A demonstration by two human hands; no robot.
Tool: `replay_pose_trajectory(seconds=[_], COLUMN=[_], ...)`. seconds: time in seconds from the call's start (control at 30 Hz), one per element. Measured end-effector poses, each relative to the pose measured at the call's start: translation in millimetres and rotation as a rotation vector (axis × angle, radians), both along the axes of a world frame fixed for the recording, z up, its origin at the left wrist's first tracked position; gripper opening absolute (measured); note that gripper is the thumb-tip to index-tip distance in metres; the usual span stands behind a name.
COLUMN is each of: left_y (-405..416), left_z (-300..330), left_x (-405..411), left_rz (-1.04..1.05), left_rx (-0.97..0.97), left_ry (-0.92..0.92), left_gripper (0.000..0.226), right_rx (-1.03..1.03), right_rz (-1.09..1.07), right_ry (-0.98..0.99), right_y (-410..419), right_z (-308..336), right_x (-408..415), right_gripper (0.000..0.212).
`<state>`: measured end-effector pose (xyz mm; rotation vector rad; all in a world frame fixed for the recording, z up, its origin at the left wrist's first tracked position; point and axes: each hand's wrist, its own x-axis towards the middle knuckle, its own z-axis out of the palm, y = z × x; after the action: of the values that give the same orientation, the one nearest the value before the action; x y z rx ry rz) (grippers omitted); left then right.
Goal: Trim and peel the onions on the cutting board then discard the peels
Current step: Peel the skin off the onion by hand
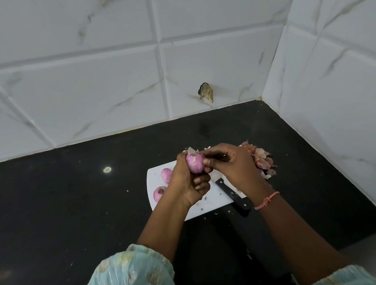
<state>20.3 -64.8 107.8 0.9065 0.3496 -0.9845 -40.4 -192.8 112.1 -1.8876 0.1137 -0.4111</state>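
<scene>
Onion point(195, 164) in hand is lifted just above the far edge of the white cutting board point(212, 200); my left hand point(189, 183) is wrapped around it from below, and my right hand point(226, 164) pinches a papery flap at its top. I judge the slick, bared bulb could squirt out if the pull is sharp, or the skin could tear short. Going left to right: two peeled onions point(163, 184) lie on the board's left side, the knife point(232, 195) rests near my right wrist with its blade hidden, and the peel heap point(263, 160) crowds the right edge, where scraps may scatter.
</scene>
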Motion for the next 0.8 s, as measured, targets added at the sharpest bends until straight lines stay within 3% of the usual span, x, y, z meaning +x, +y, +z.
replay_pose_trajectory(seconds=[0.17,0.43,0.57,0.7,0.8], left_y=[-0.5,-0.3,-1.6,-1.4,-1.7], left_z=[1.2,-1.0,1.5,2.4,5.2], left_x=[2.1,1.7,-0.5,0.4,-4.3], left_rz=[-0.066,-0.101,-0.074,-0.068,0.023], left_rx=[-0.046,-0.061,-0.084,-0.044,-0.086], left_ry=[0.031,0.12,0.147,0.019,-0.01], left_gripper=[0.063,0.062,0.042,0.068,0.059], right_rx=[0.119,0.001,-0.073,0.053,0.154], right_rz=[0.036,0.246,0.158,-0.07,-0.161], right_ry=[0.044,0.195,0.085,0.025,0.036], right_y=[-3.4,-16.5,-12.5,-5.1,-2.9], right_z=[-0.6,1.4,-1.1,-5.7,-8.3], right_x=[3.4,9.2,9.9,8.2,8.3], right_gripper=[0.018,0.008,0.009,0.009,0.015])
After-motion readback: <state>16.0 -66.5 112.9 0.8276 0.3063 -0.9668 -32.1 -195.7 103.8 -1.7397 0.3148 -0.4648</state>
